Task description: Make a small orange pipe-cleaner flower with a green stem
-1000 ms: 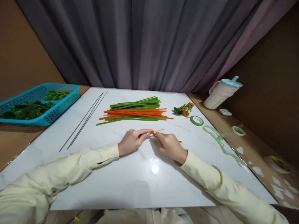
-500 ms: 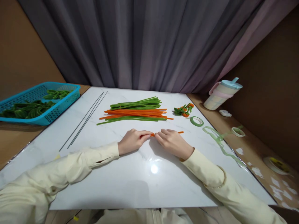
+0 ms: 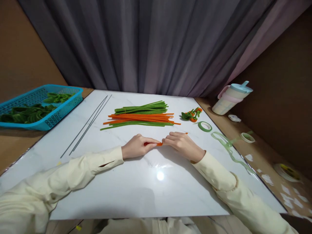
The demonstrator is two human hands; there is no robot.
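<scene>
Between my fingertips is an orange pipe cleaner, partly covered by both hands. My left hand pinches one end of it with thumb and forefinger. My right hand is closed on it just to the right, and a short orange tip pokes out beyond the knuckles. Behind the hands lie a bundle of orange pipe cleaners and green pipe cleaners, with more green ones in front. Small orange and green pipe cleaner pieces sit in a cluster to the right.
Thin dark wires lie at the table's left. A blue basket holds green looped pieces. On the right are a roll of green tape, a loose tape strip, another roll, a tumbler and paper scraps.
My right hand has turned slightly and shifted a little to the right. Less of the pipe cleaner's far end shows past it. My left hand keeps its pinch nearly in place.
</scene>
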